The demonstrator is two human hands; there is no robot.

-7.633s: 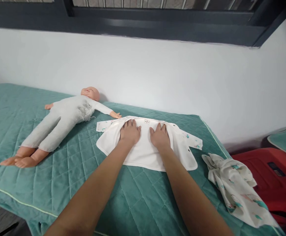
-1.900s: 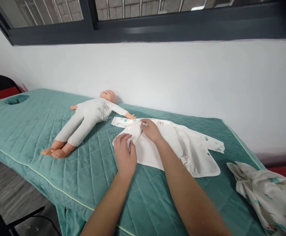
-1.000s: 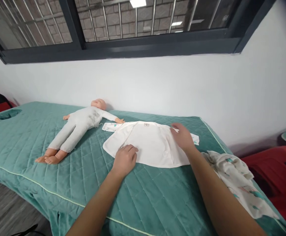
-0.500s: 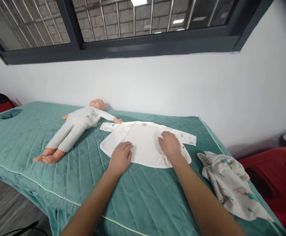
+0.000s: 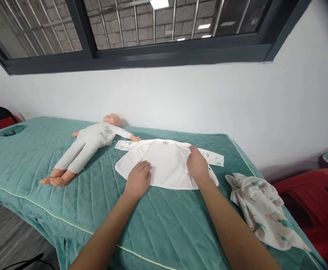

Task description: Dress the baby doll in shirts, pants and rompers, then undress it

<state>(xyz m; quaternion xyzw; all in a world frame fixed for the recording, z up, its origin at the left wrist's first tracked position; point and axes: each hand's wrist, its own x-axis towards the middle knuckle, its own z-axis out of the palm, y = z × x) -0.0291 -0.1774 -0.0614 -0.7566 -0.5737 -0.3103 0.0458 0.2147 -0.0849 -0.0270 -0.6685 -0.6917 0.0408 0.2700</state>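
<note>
A white baby shirt (image 5: 164, 165) lies spread open on the green quilted bed cover (image 5: 164, 221), its printed sleeves stretched to either side. My left hand (image 5: 138, 178) rests flat on the lower left of the shirt, fingers extended. At the shirt's right side, by the base of the sleeve, my right hand (image 5: 198, 165) is closed with its fingertips pinching the fabric. A baby doll (image 5: 92, 138) in a white suit is on its back to the left, one hand touching or nearly touching the shirt's left sleeve.
A crumpled printed white cloth (image 5: 262, 210) is at the bed's right edge. Beyond that edge stands a red plastic object (image 5: 316, 198). Behind the bed rises a white wall (image 5: 186, 97) under a dark-framed window (image 5: 164, 52). The cover has a hole (image 5: 12, 130) at far left.
My right hand has shifted slightly up and to the right, and its fingers have closed on the shirt fabric. My left hand stays in place.
</note>
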